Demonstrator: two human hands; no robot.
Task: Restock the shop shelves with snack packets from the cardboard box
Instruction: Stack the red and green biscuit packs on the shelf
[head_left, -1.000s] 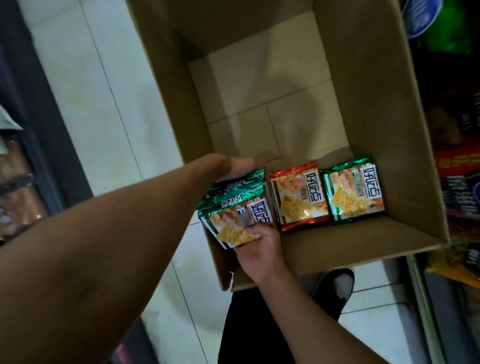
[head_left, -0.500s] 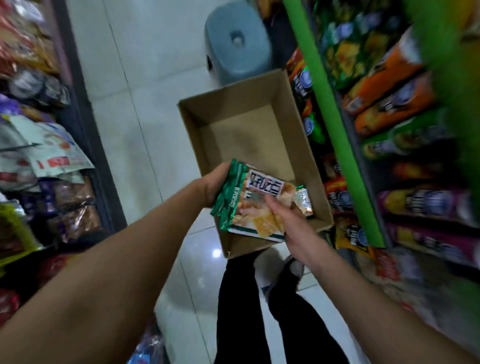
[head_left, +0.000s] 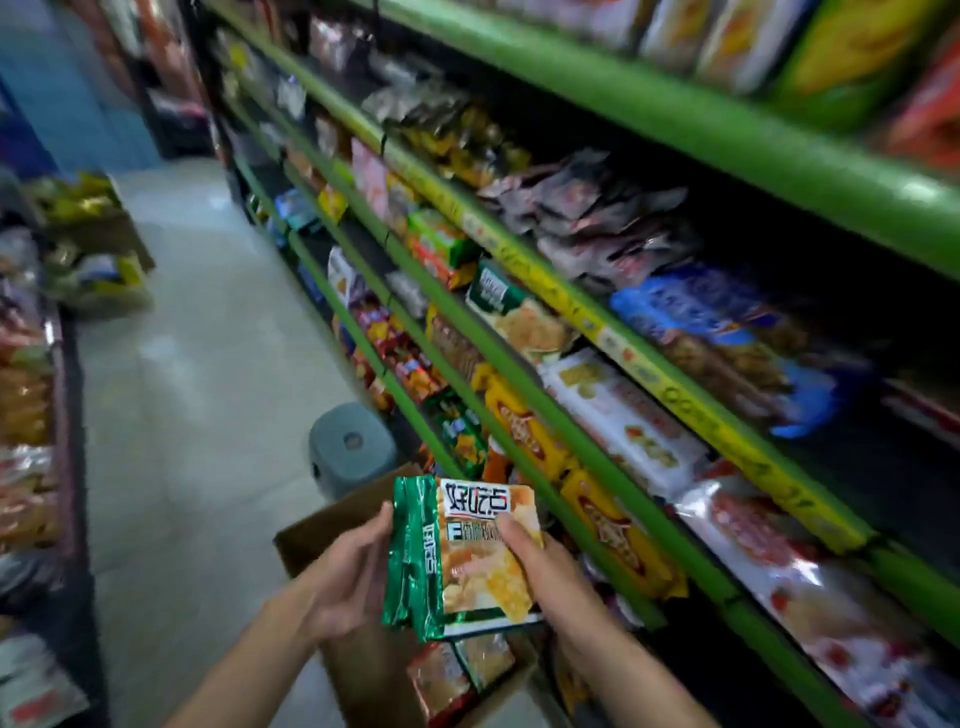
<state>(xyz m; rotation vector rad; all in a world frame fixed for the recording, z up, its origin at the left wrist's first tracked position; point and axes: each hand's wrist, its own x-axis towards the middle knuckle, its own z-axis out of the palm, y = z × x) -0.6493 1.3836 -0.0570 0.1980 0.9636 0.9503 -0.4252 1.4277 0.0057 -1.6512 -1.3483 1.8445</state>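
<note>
A stack of green snack packets (head_left: 462, 556) is held upright between both hands above the cardboard box (head_left: 322, 525). My left hand (head_left: 348, 577) holds the stack's left edge with the palm against it. Gripping the right side, my right hand (head_left: 545, 566) has its thumb across the front packet. Two packets, a red one (head_left: 439, 680) and a green one (head_left: 485, 657), still lie in the box on the floor. The green shelves (head_left: 519, 374) full of snacks run along the right.
A grey plastic stool (head_left: 350, 447) stands on the tiled floor just beyond the box. Another snack rack (head_left: 31, 415) lines the left side of the aisle, with a box of goods (head_left: 98, 244) further back.
Both hands have lifted the green packets out of the box and up to chest height. My view has swung up from the box to the shelves on the right.
</note>
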